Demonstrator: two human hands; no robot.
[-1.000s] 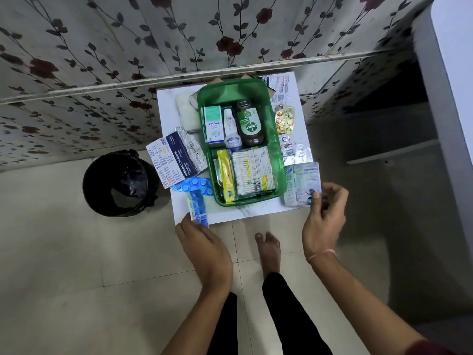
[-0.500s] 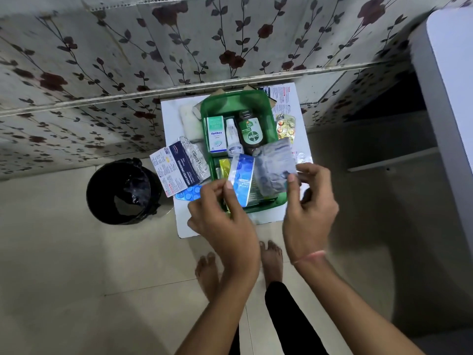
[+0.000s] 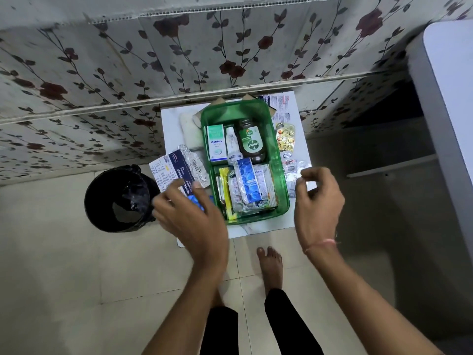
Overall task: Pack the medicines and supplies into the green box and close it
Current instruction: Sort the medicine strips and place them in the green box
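Both hands hover empty with fingers spread: left hand (image 3: 190, 216) over a blue blister strip (image 3: 197, 202), right hand (image 3: 318, 201) beside the lidless green box (image 3: 282, 180) on the worktop (image 3: 261, 230).

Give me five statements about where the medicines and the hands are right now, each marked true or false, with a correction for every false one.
1. The Dettol bottle lies inside the green box. True.
2. The blue blister strip lies on the table left of the box. False: it lies in the box, on top of the other strips.
3. The orange-pill blister pack is outside the box, to its right. True.
4. The right hand holds a white carton. False: its fingers are curled over the silver strips with nothing visibly gripped.
5. The left hand is by the dark blue carton left of the box. True.
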